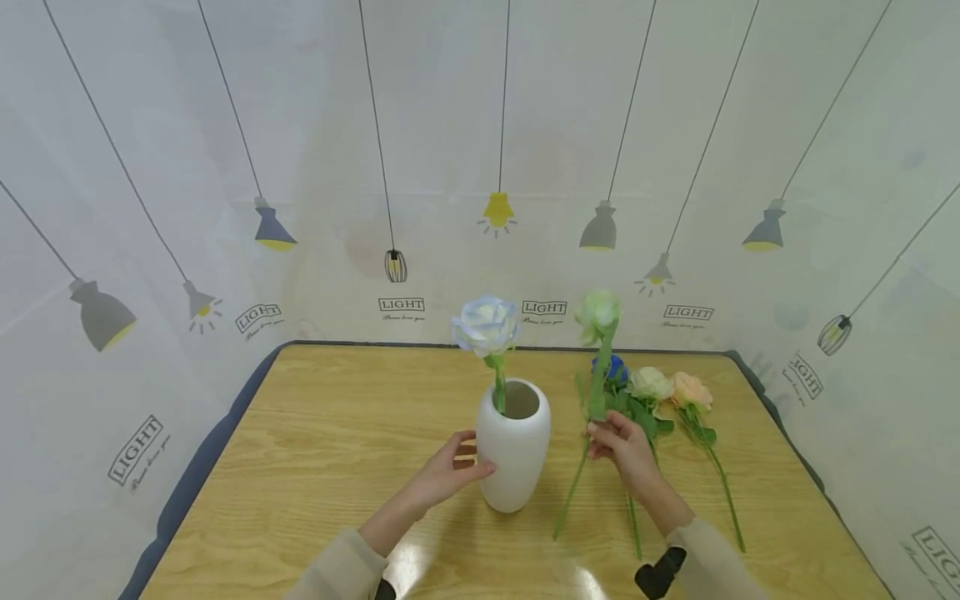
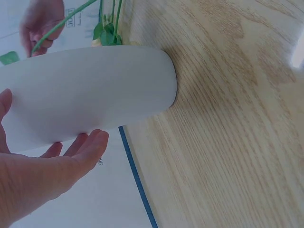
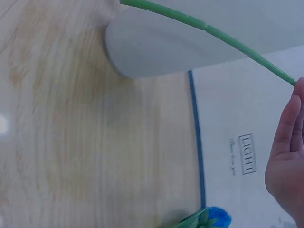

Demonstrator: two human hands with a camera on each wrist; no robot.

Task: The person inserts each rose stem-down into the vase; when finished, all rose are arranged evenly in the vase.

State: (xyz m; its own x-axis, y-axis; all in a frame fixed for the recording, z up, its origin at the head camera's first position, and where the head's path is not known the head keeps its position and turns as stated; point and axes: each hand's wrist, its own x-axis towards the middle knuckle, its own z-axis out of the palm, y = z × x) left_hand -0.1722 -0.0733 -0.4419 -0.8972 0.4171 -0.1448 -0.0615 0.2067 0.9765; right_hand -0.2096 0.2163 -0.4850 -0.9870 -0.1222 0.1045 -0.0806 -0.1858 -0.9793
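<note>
A white vase (image 1: pixel 513 454) stands upright on the wooden table, holding one white rose with bluish petal edges (image 1: pixel 486 325). At the vase's left side my left hand (image 1: pixel 448 471) cups it, thumb on the near face and fingers round the far side. To the right of the vase, my right hand (image 1: pixel 624 450) pinches the stem of a pale green rose (image 1: pixel 597 315). That rose is upright, and its green stem (image 3: pixel 206 27) slants down below the fingers, overlapping the vase in the right wrist view.
Beyond my right hand lie a blue rose (image 1: pixel 611 368), a cream rose (image 1: pixel 650 383) and a peach rose (image 1: pixel 691 391), their stems toward me. Wooden tabletop (image 1: pixel 337 433) extends left of the vase. A lamp-printed backdrop (image 1: pixel 442 167) rises behind the table and along both sides.
</note>
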